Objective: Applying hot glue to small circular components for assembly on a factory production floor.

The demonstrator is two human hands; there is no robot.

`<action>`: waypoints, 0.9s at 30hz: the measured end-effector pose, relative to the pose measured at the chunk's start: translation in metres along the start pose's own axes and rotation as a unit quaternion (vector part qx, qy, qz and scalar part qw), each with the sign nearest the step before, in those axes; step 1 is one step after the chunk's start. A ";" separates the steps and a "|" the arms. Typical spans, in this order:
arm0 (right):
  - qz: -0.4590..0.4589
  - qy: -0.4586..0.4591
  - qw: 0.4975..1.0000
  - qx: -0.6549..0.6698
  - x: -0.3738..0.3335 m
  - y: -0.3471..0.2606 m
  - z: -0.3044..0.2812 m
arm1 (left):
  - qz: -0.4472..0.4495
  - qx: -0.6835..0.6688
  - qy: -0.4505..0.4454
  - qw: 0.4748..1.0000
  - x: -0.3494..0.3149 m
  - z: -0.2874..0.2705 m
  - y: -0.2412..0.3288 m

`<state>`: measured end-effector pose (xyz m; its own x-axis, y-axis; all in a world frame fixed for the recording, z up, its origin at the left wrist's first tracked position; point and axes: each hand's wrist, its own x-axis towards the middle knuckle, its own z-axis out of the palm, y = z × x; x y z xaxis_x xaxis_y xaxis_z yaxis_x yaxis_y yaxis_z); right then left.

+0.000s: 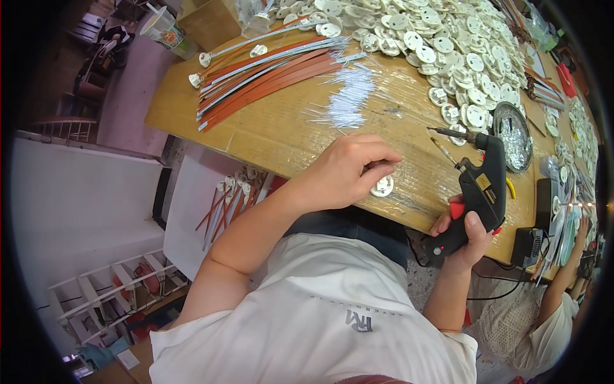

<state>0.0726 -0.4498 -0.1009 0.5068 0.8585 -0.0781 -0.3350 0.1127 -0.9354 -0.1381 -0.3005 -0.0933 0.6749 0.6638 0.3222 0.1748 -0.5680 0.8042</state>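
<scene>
My right hand (pixel 472 238) is wrapped round the grip of a black soldering gun (pixel 484 191) with a red trigger. The gun's dark tip points left over the table, and a thin tube runs beside it. At the table's near edge my left hand (pixel 355 168) has its fingers bent and drawn together. Just below its thumb lies a small round white plastic part (pixel 382 187), partly covered by the hand. Whether the fingertips grip a thin wire or the part itself is hidden. Ahead of the left hand lies a pile of short white wires (pixel 350 96).
Flat red and white wire strips (pixel 268 80) lie at the far left. A big heap of white round parts (pixel 441 45) covers the back. Right of it stands a round dark dish (pixel 513 137) of shiny material. Another person (pixel 531 320) sits at the right. A cup (pixel 167 32) stands far left.
</scene>
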 end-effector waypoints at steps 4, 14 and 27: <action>-0.005 -0.011 1.000 -0.005 -0.001 0.000 0.003 | -0.013 -0.042 0.020 0.999 -0.002 -0.005 0.002; -0.018 -0.016 1.000 0.010 -0.003 0.000 -0.001 | 0.031 0.459 0.107 0.881 0.019 -0.114 -0.038; -0.013 -0.028 0.999 0.007 -0.001 0.002 -0.002 | 0.118 0.629 0.040 0.767 0.018 -0.124 -0.073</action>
<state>0.0728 -0.4518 -0.1033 0.4694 0.8823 -0.0341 -0.3336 0.1415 -0.9320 -0.2281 -0.1869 -0.0841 0.7567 0.4695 0.4548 0.6424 -0.6631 -0.3843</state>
